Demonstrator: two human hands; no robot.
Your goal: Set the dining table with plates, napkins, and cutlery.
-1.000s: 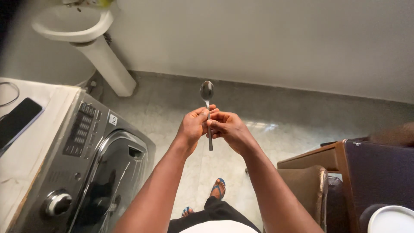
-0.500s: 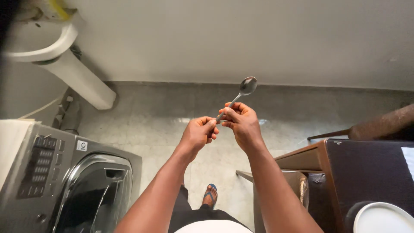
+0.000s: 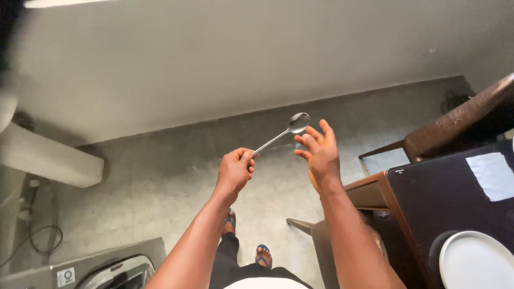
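Two bare hands are raised in front of the person, above a grey tiled floor [image 3: 160,176]. The left hand [image 3: 234,170] is closed into a fist around the lower end of a metal spoon [image 3: 281,134], so the handle is clenched firmly between the fingers and the thumb. The spoon points up and to the right, and its bowl sits at the top, close to the fingertips of the right hand [image 3: 318,152]. The right hand is open, with the fingers spread and a little bent, and it holds nothing. I cannot tell if its fingertips touch the bowl or are only just beside it.

Under the arms, two feet in blue sandals [image 3: 261,256] stand on the floor. At the right side there is a dark wooden table [image 3: 428,198] with a brown edge. On it lies a pale sheet of paper [image 3: 495,175], and a white plate [image 3: 474,262] is at the bottom right corner. A chair [image 3: 460,120] with a dark rough back is behind the table. At the bottom left the top of a grey washing machine [image 3: 107,270] is visible, and at the far left a white pedestal [image 3: 48,160] stands near the wall [image 3: 214,59], with a cable on the floor beside it.
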